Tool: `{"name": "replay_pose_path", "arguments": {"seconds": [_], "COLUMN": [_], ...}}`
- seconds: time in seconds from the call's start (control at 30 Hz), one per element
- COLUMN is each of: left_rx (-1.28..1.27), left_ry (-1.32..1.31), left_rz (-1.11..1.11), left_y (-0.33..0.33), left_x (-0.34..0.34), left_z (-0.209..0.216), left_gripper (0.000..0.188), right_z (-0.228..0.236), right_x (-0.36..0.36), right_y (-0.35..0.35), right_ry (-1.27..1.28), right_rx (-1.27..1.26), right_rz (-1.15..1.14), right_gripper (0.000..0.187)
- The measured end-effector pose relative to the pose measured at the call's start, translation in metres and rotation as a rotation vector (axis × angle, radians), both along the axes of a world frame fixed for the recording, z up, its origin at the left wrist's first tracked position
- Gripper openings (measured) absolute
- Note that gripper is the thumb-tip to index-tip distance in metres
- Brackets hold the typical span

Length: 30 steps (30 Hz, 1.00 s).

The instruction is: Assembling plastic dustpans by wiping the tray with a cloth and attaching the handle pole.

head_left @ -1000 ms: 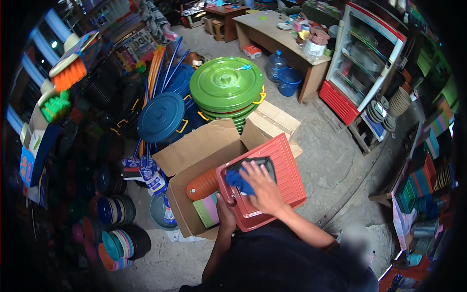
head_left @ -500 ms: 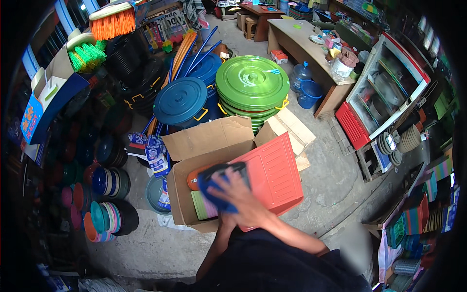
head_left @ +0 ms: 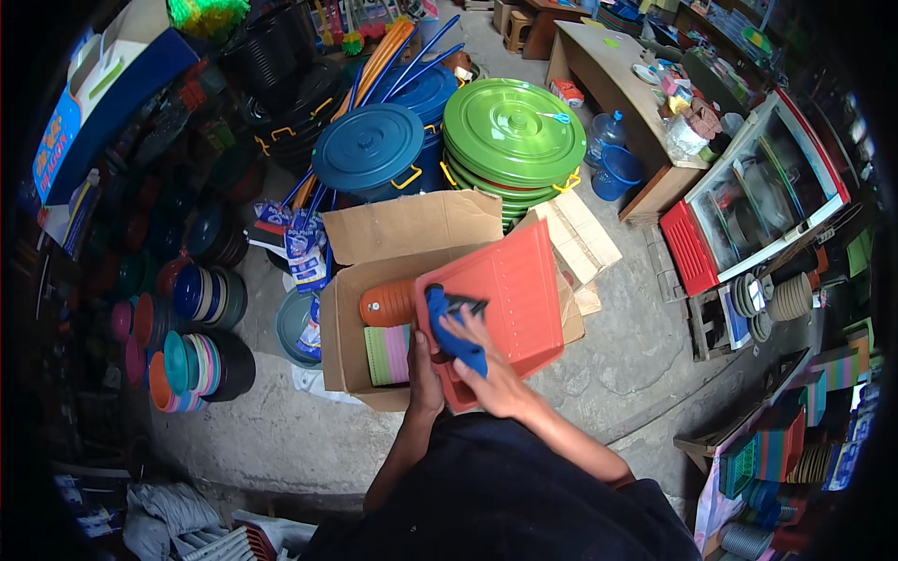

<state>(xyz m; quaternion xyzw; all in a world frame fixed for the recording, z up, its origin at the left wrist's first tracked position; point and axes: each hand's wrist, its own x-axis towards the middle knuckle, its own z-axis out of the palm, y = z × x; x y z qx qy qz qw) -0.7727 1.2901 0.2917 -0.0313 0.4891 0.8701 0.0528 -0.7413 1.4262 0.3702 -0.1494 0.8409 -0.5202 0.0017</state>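
Observation:
A red rectangular plastic bin with ridges leans tilted over the right part of an open cardboard box. My left hand grips its left rim near the lower corner, the fingers partly hidden. Pressed against the bin, my right hand holds a crumpled blue and black cloth under its fingers. Inside the box, beside my left hand, lie an orange ribbed plastic item and a stack of green, pink and purple plastic baskets.
Beyond the box stand large lidded tubs, one blue and one green. Flattened cardboard lies to the right. Stacked colourful bowls are on the left, a blue basin beside the box, and a glass cabinet at far right.
My right hand and the cloth have shifted right and slightly down across the bin. My left hand now shows on the bin's left rim. The bin has tilted more upright, uncovering the orange item.

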Motion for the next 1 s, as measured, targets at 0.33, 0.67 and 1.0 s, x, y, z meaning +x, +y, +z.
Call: {"name": "replay_pose_path", "arguments": {"seconds": [0.33, 0.67, 1.0], "left_rx": [0.459, 0.154, -0.007], "left_ry": [-0.269, -0.096, -0.071], "left_rz": [0.093, 0.184, 0.313], "left_y": [-0.029, -0.053, -0.041], "left_x": [-0.006, 0.007, 0.018], "left_z": [0.049, 0.051, 0.043], "left_gripper": [0.059, 0.069, 0.072], "right_z": [0.024, 0.024, 0.002], "right_x": [0.040, 0.011, 0.023], "right_y": [-0.004, 0.076, -0.027], "right_ry": [0.157, 0.174, 0.187], "right_rx": [0.297, 0.706, 0.364], "right_rz": [0.316, -0.125, 0.027], "right_gripper": [0.058, 0.044, 0.061]}}
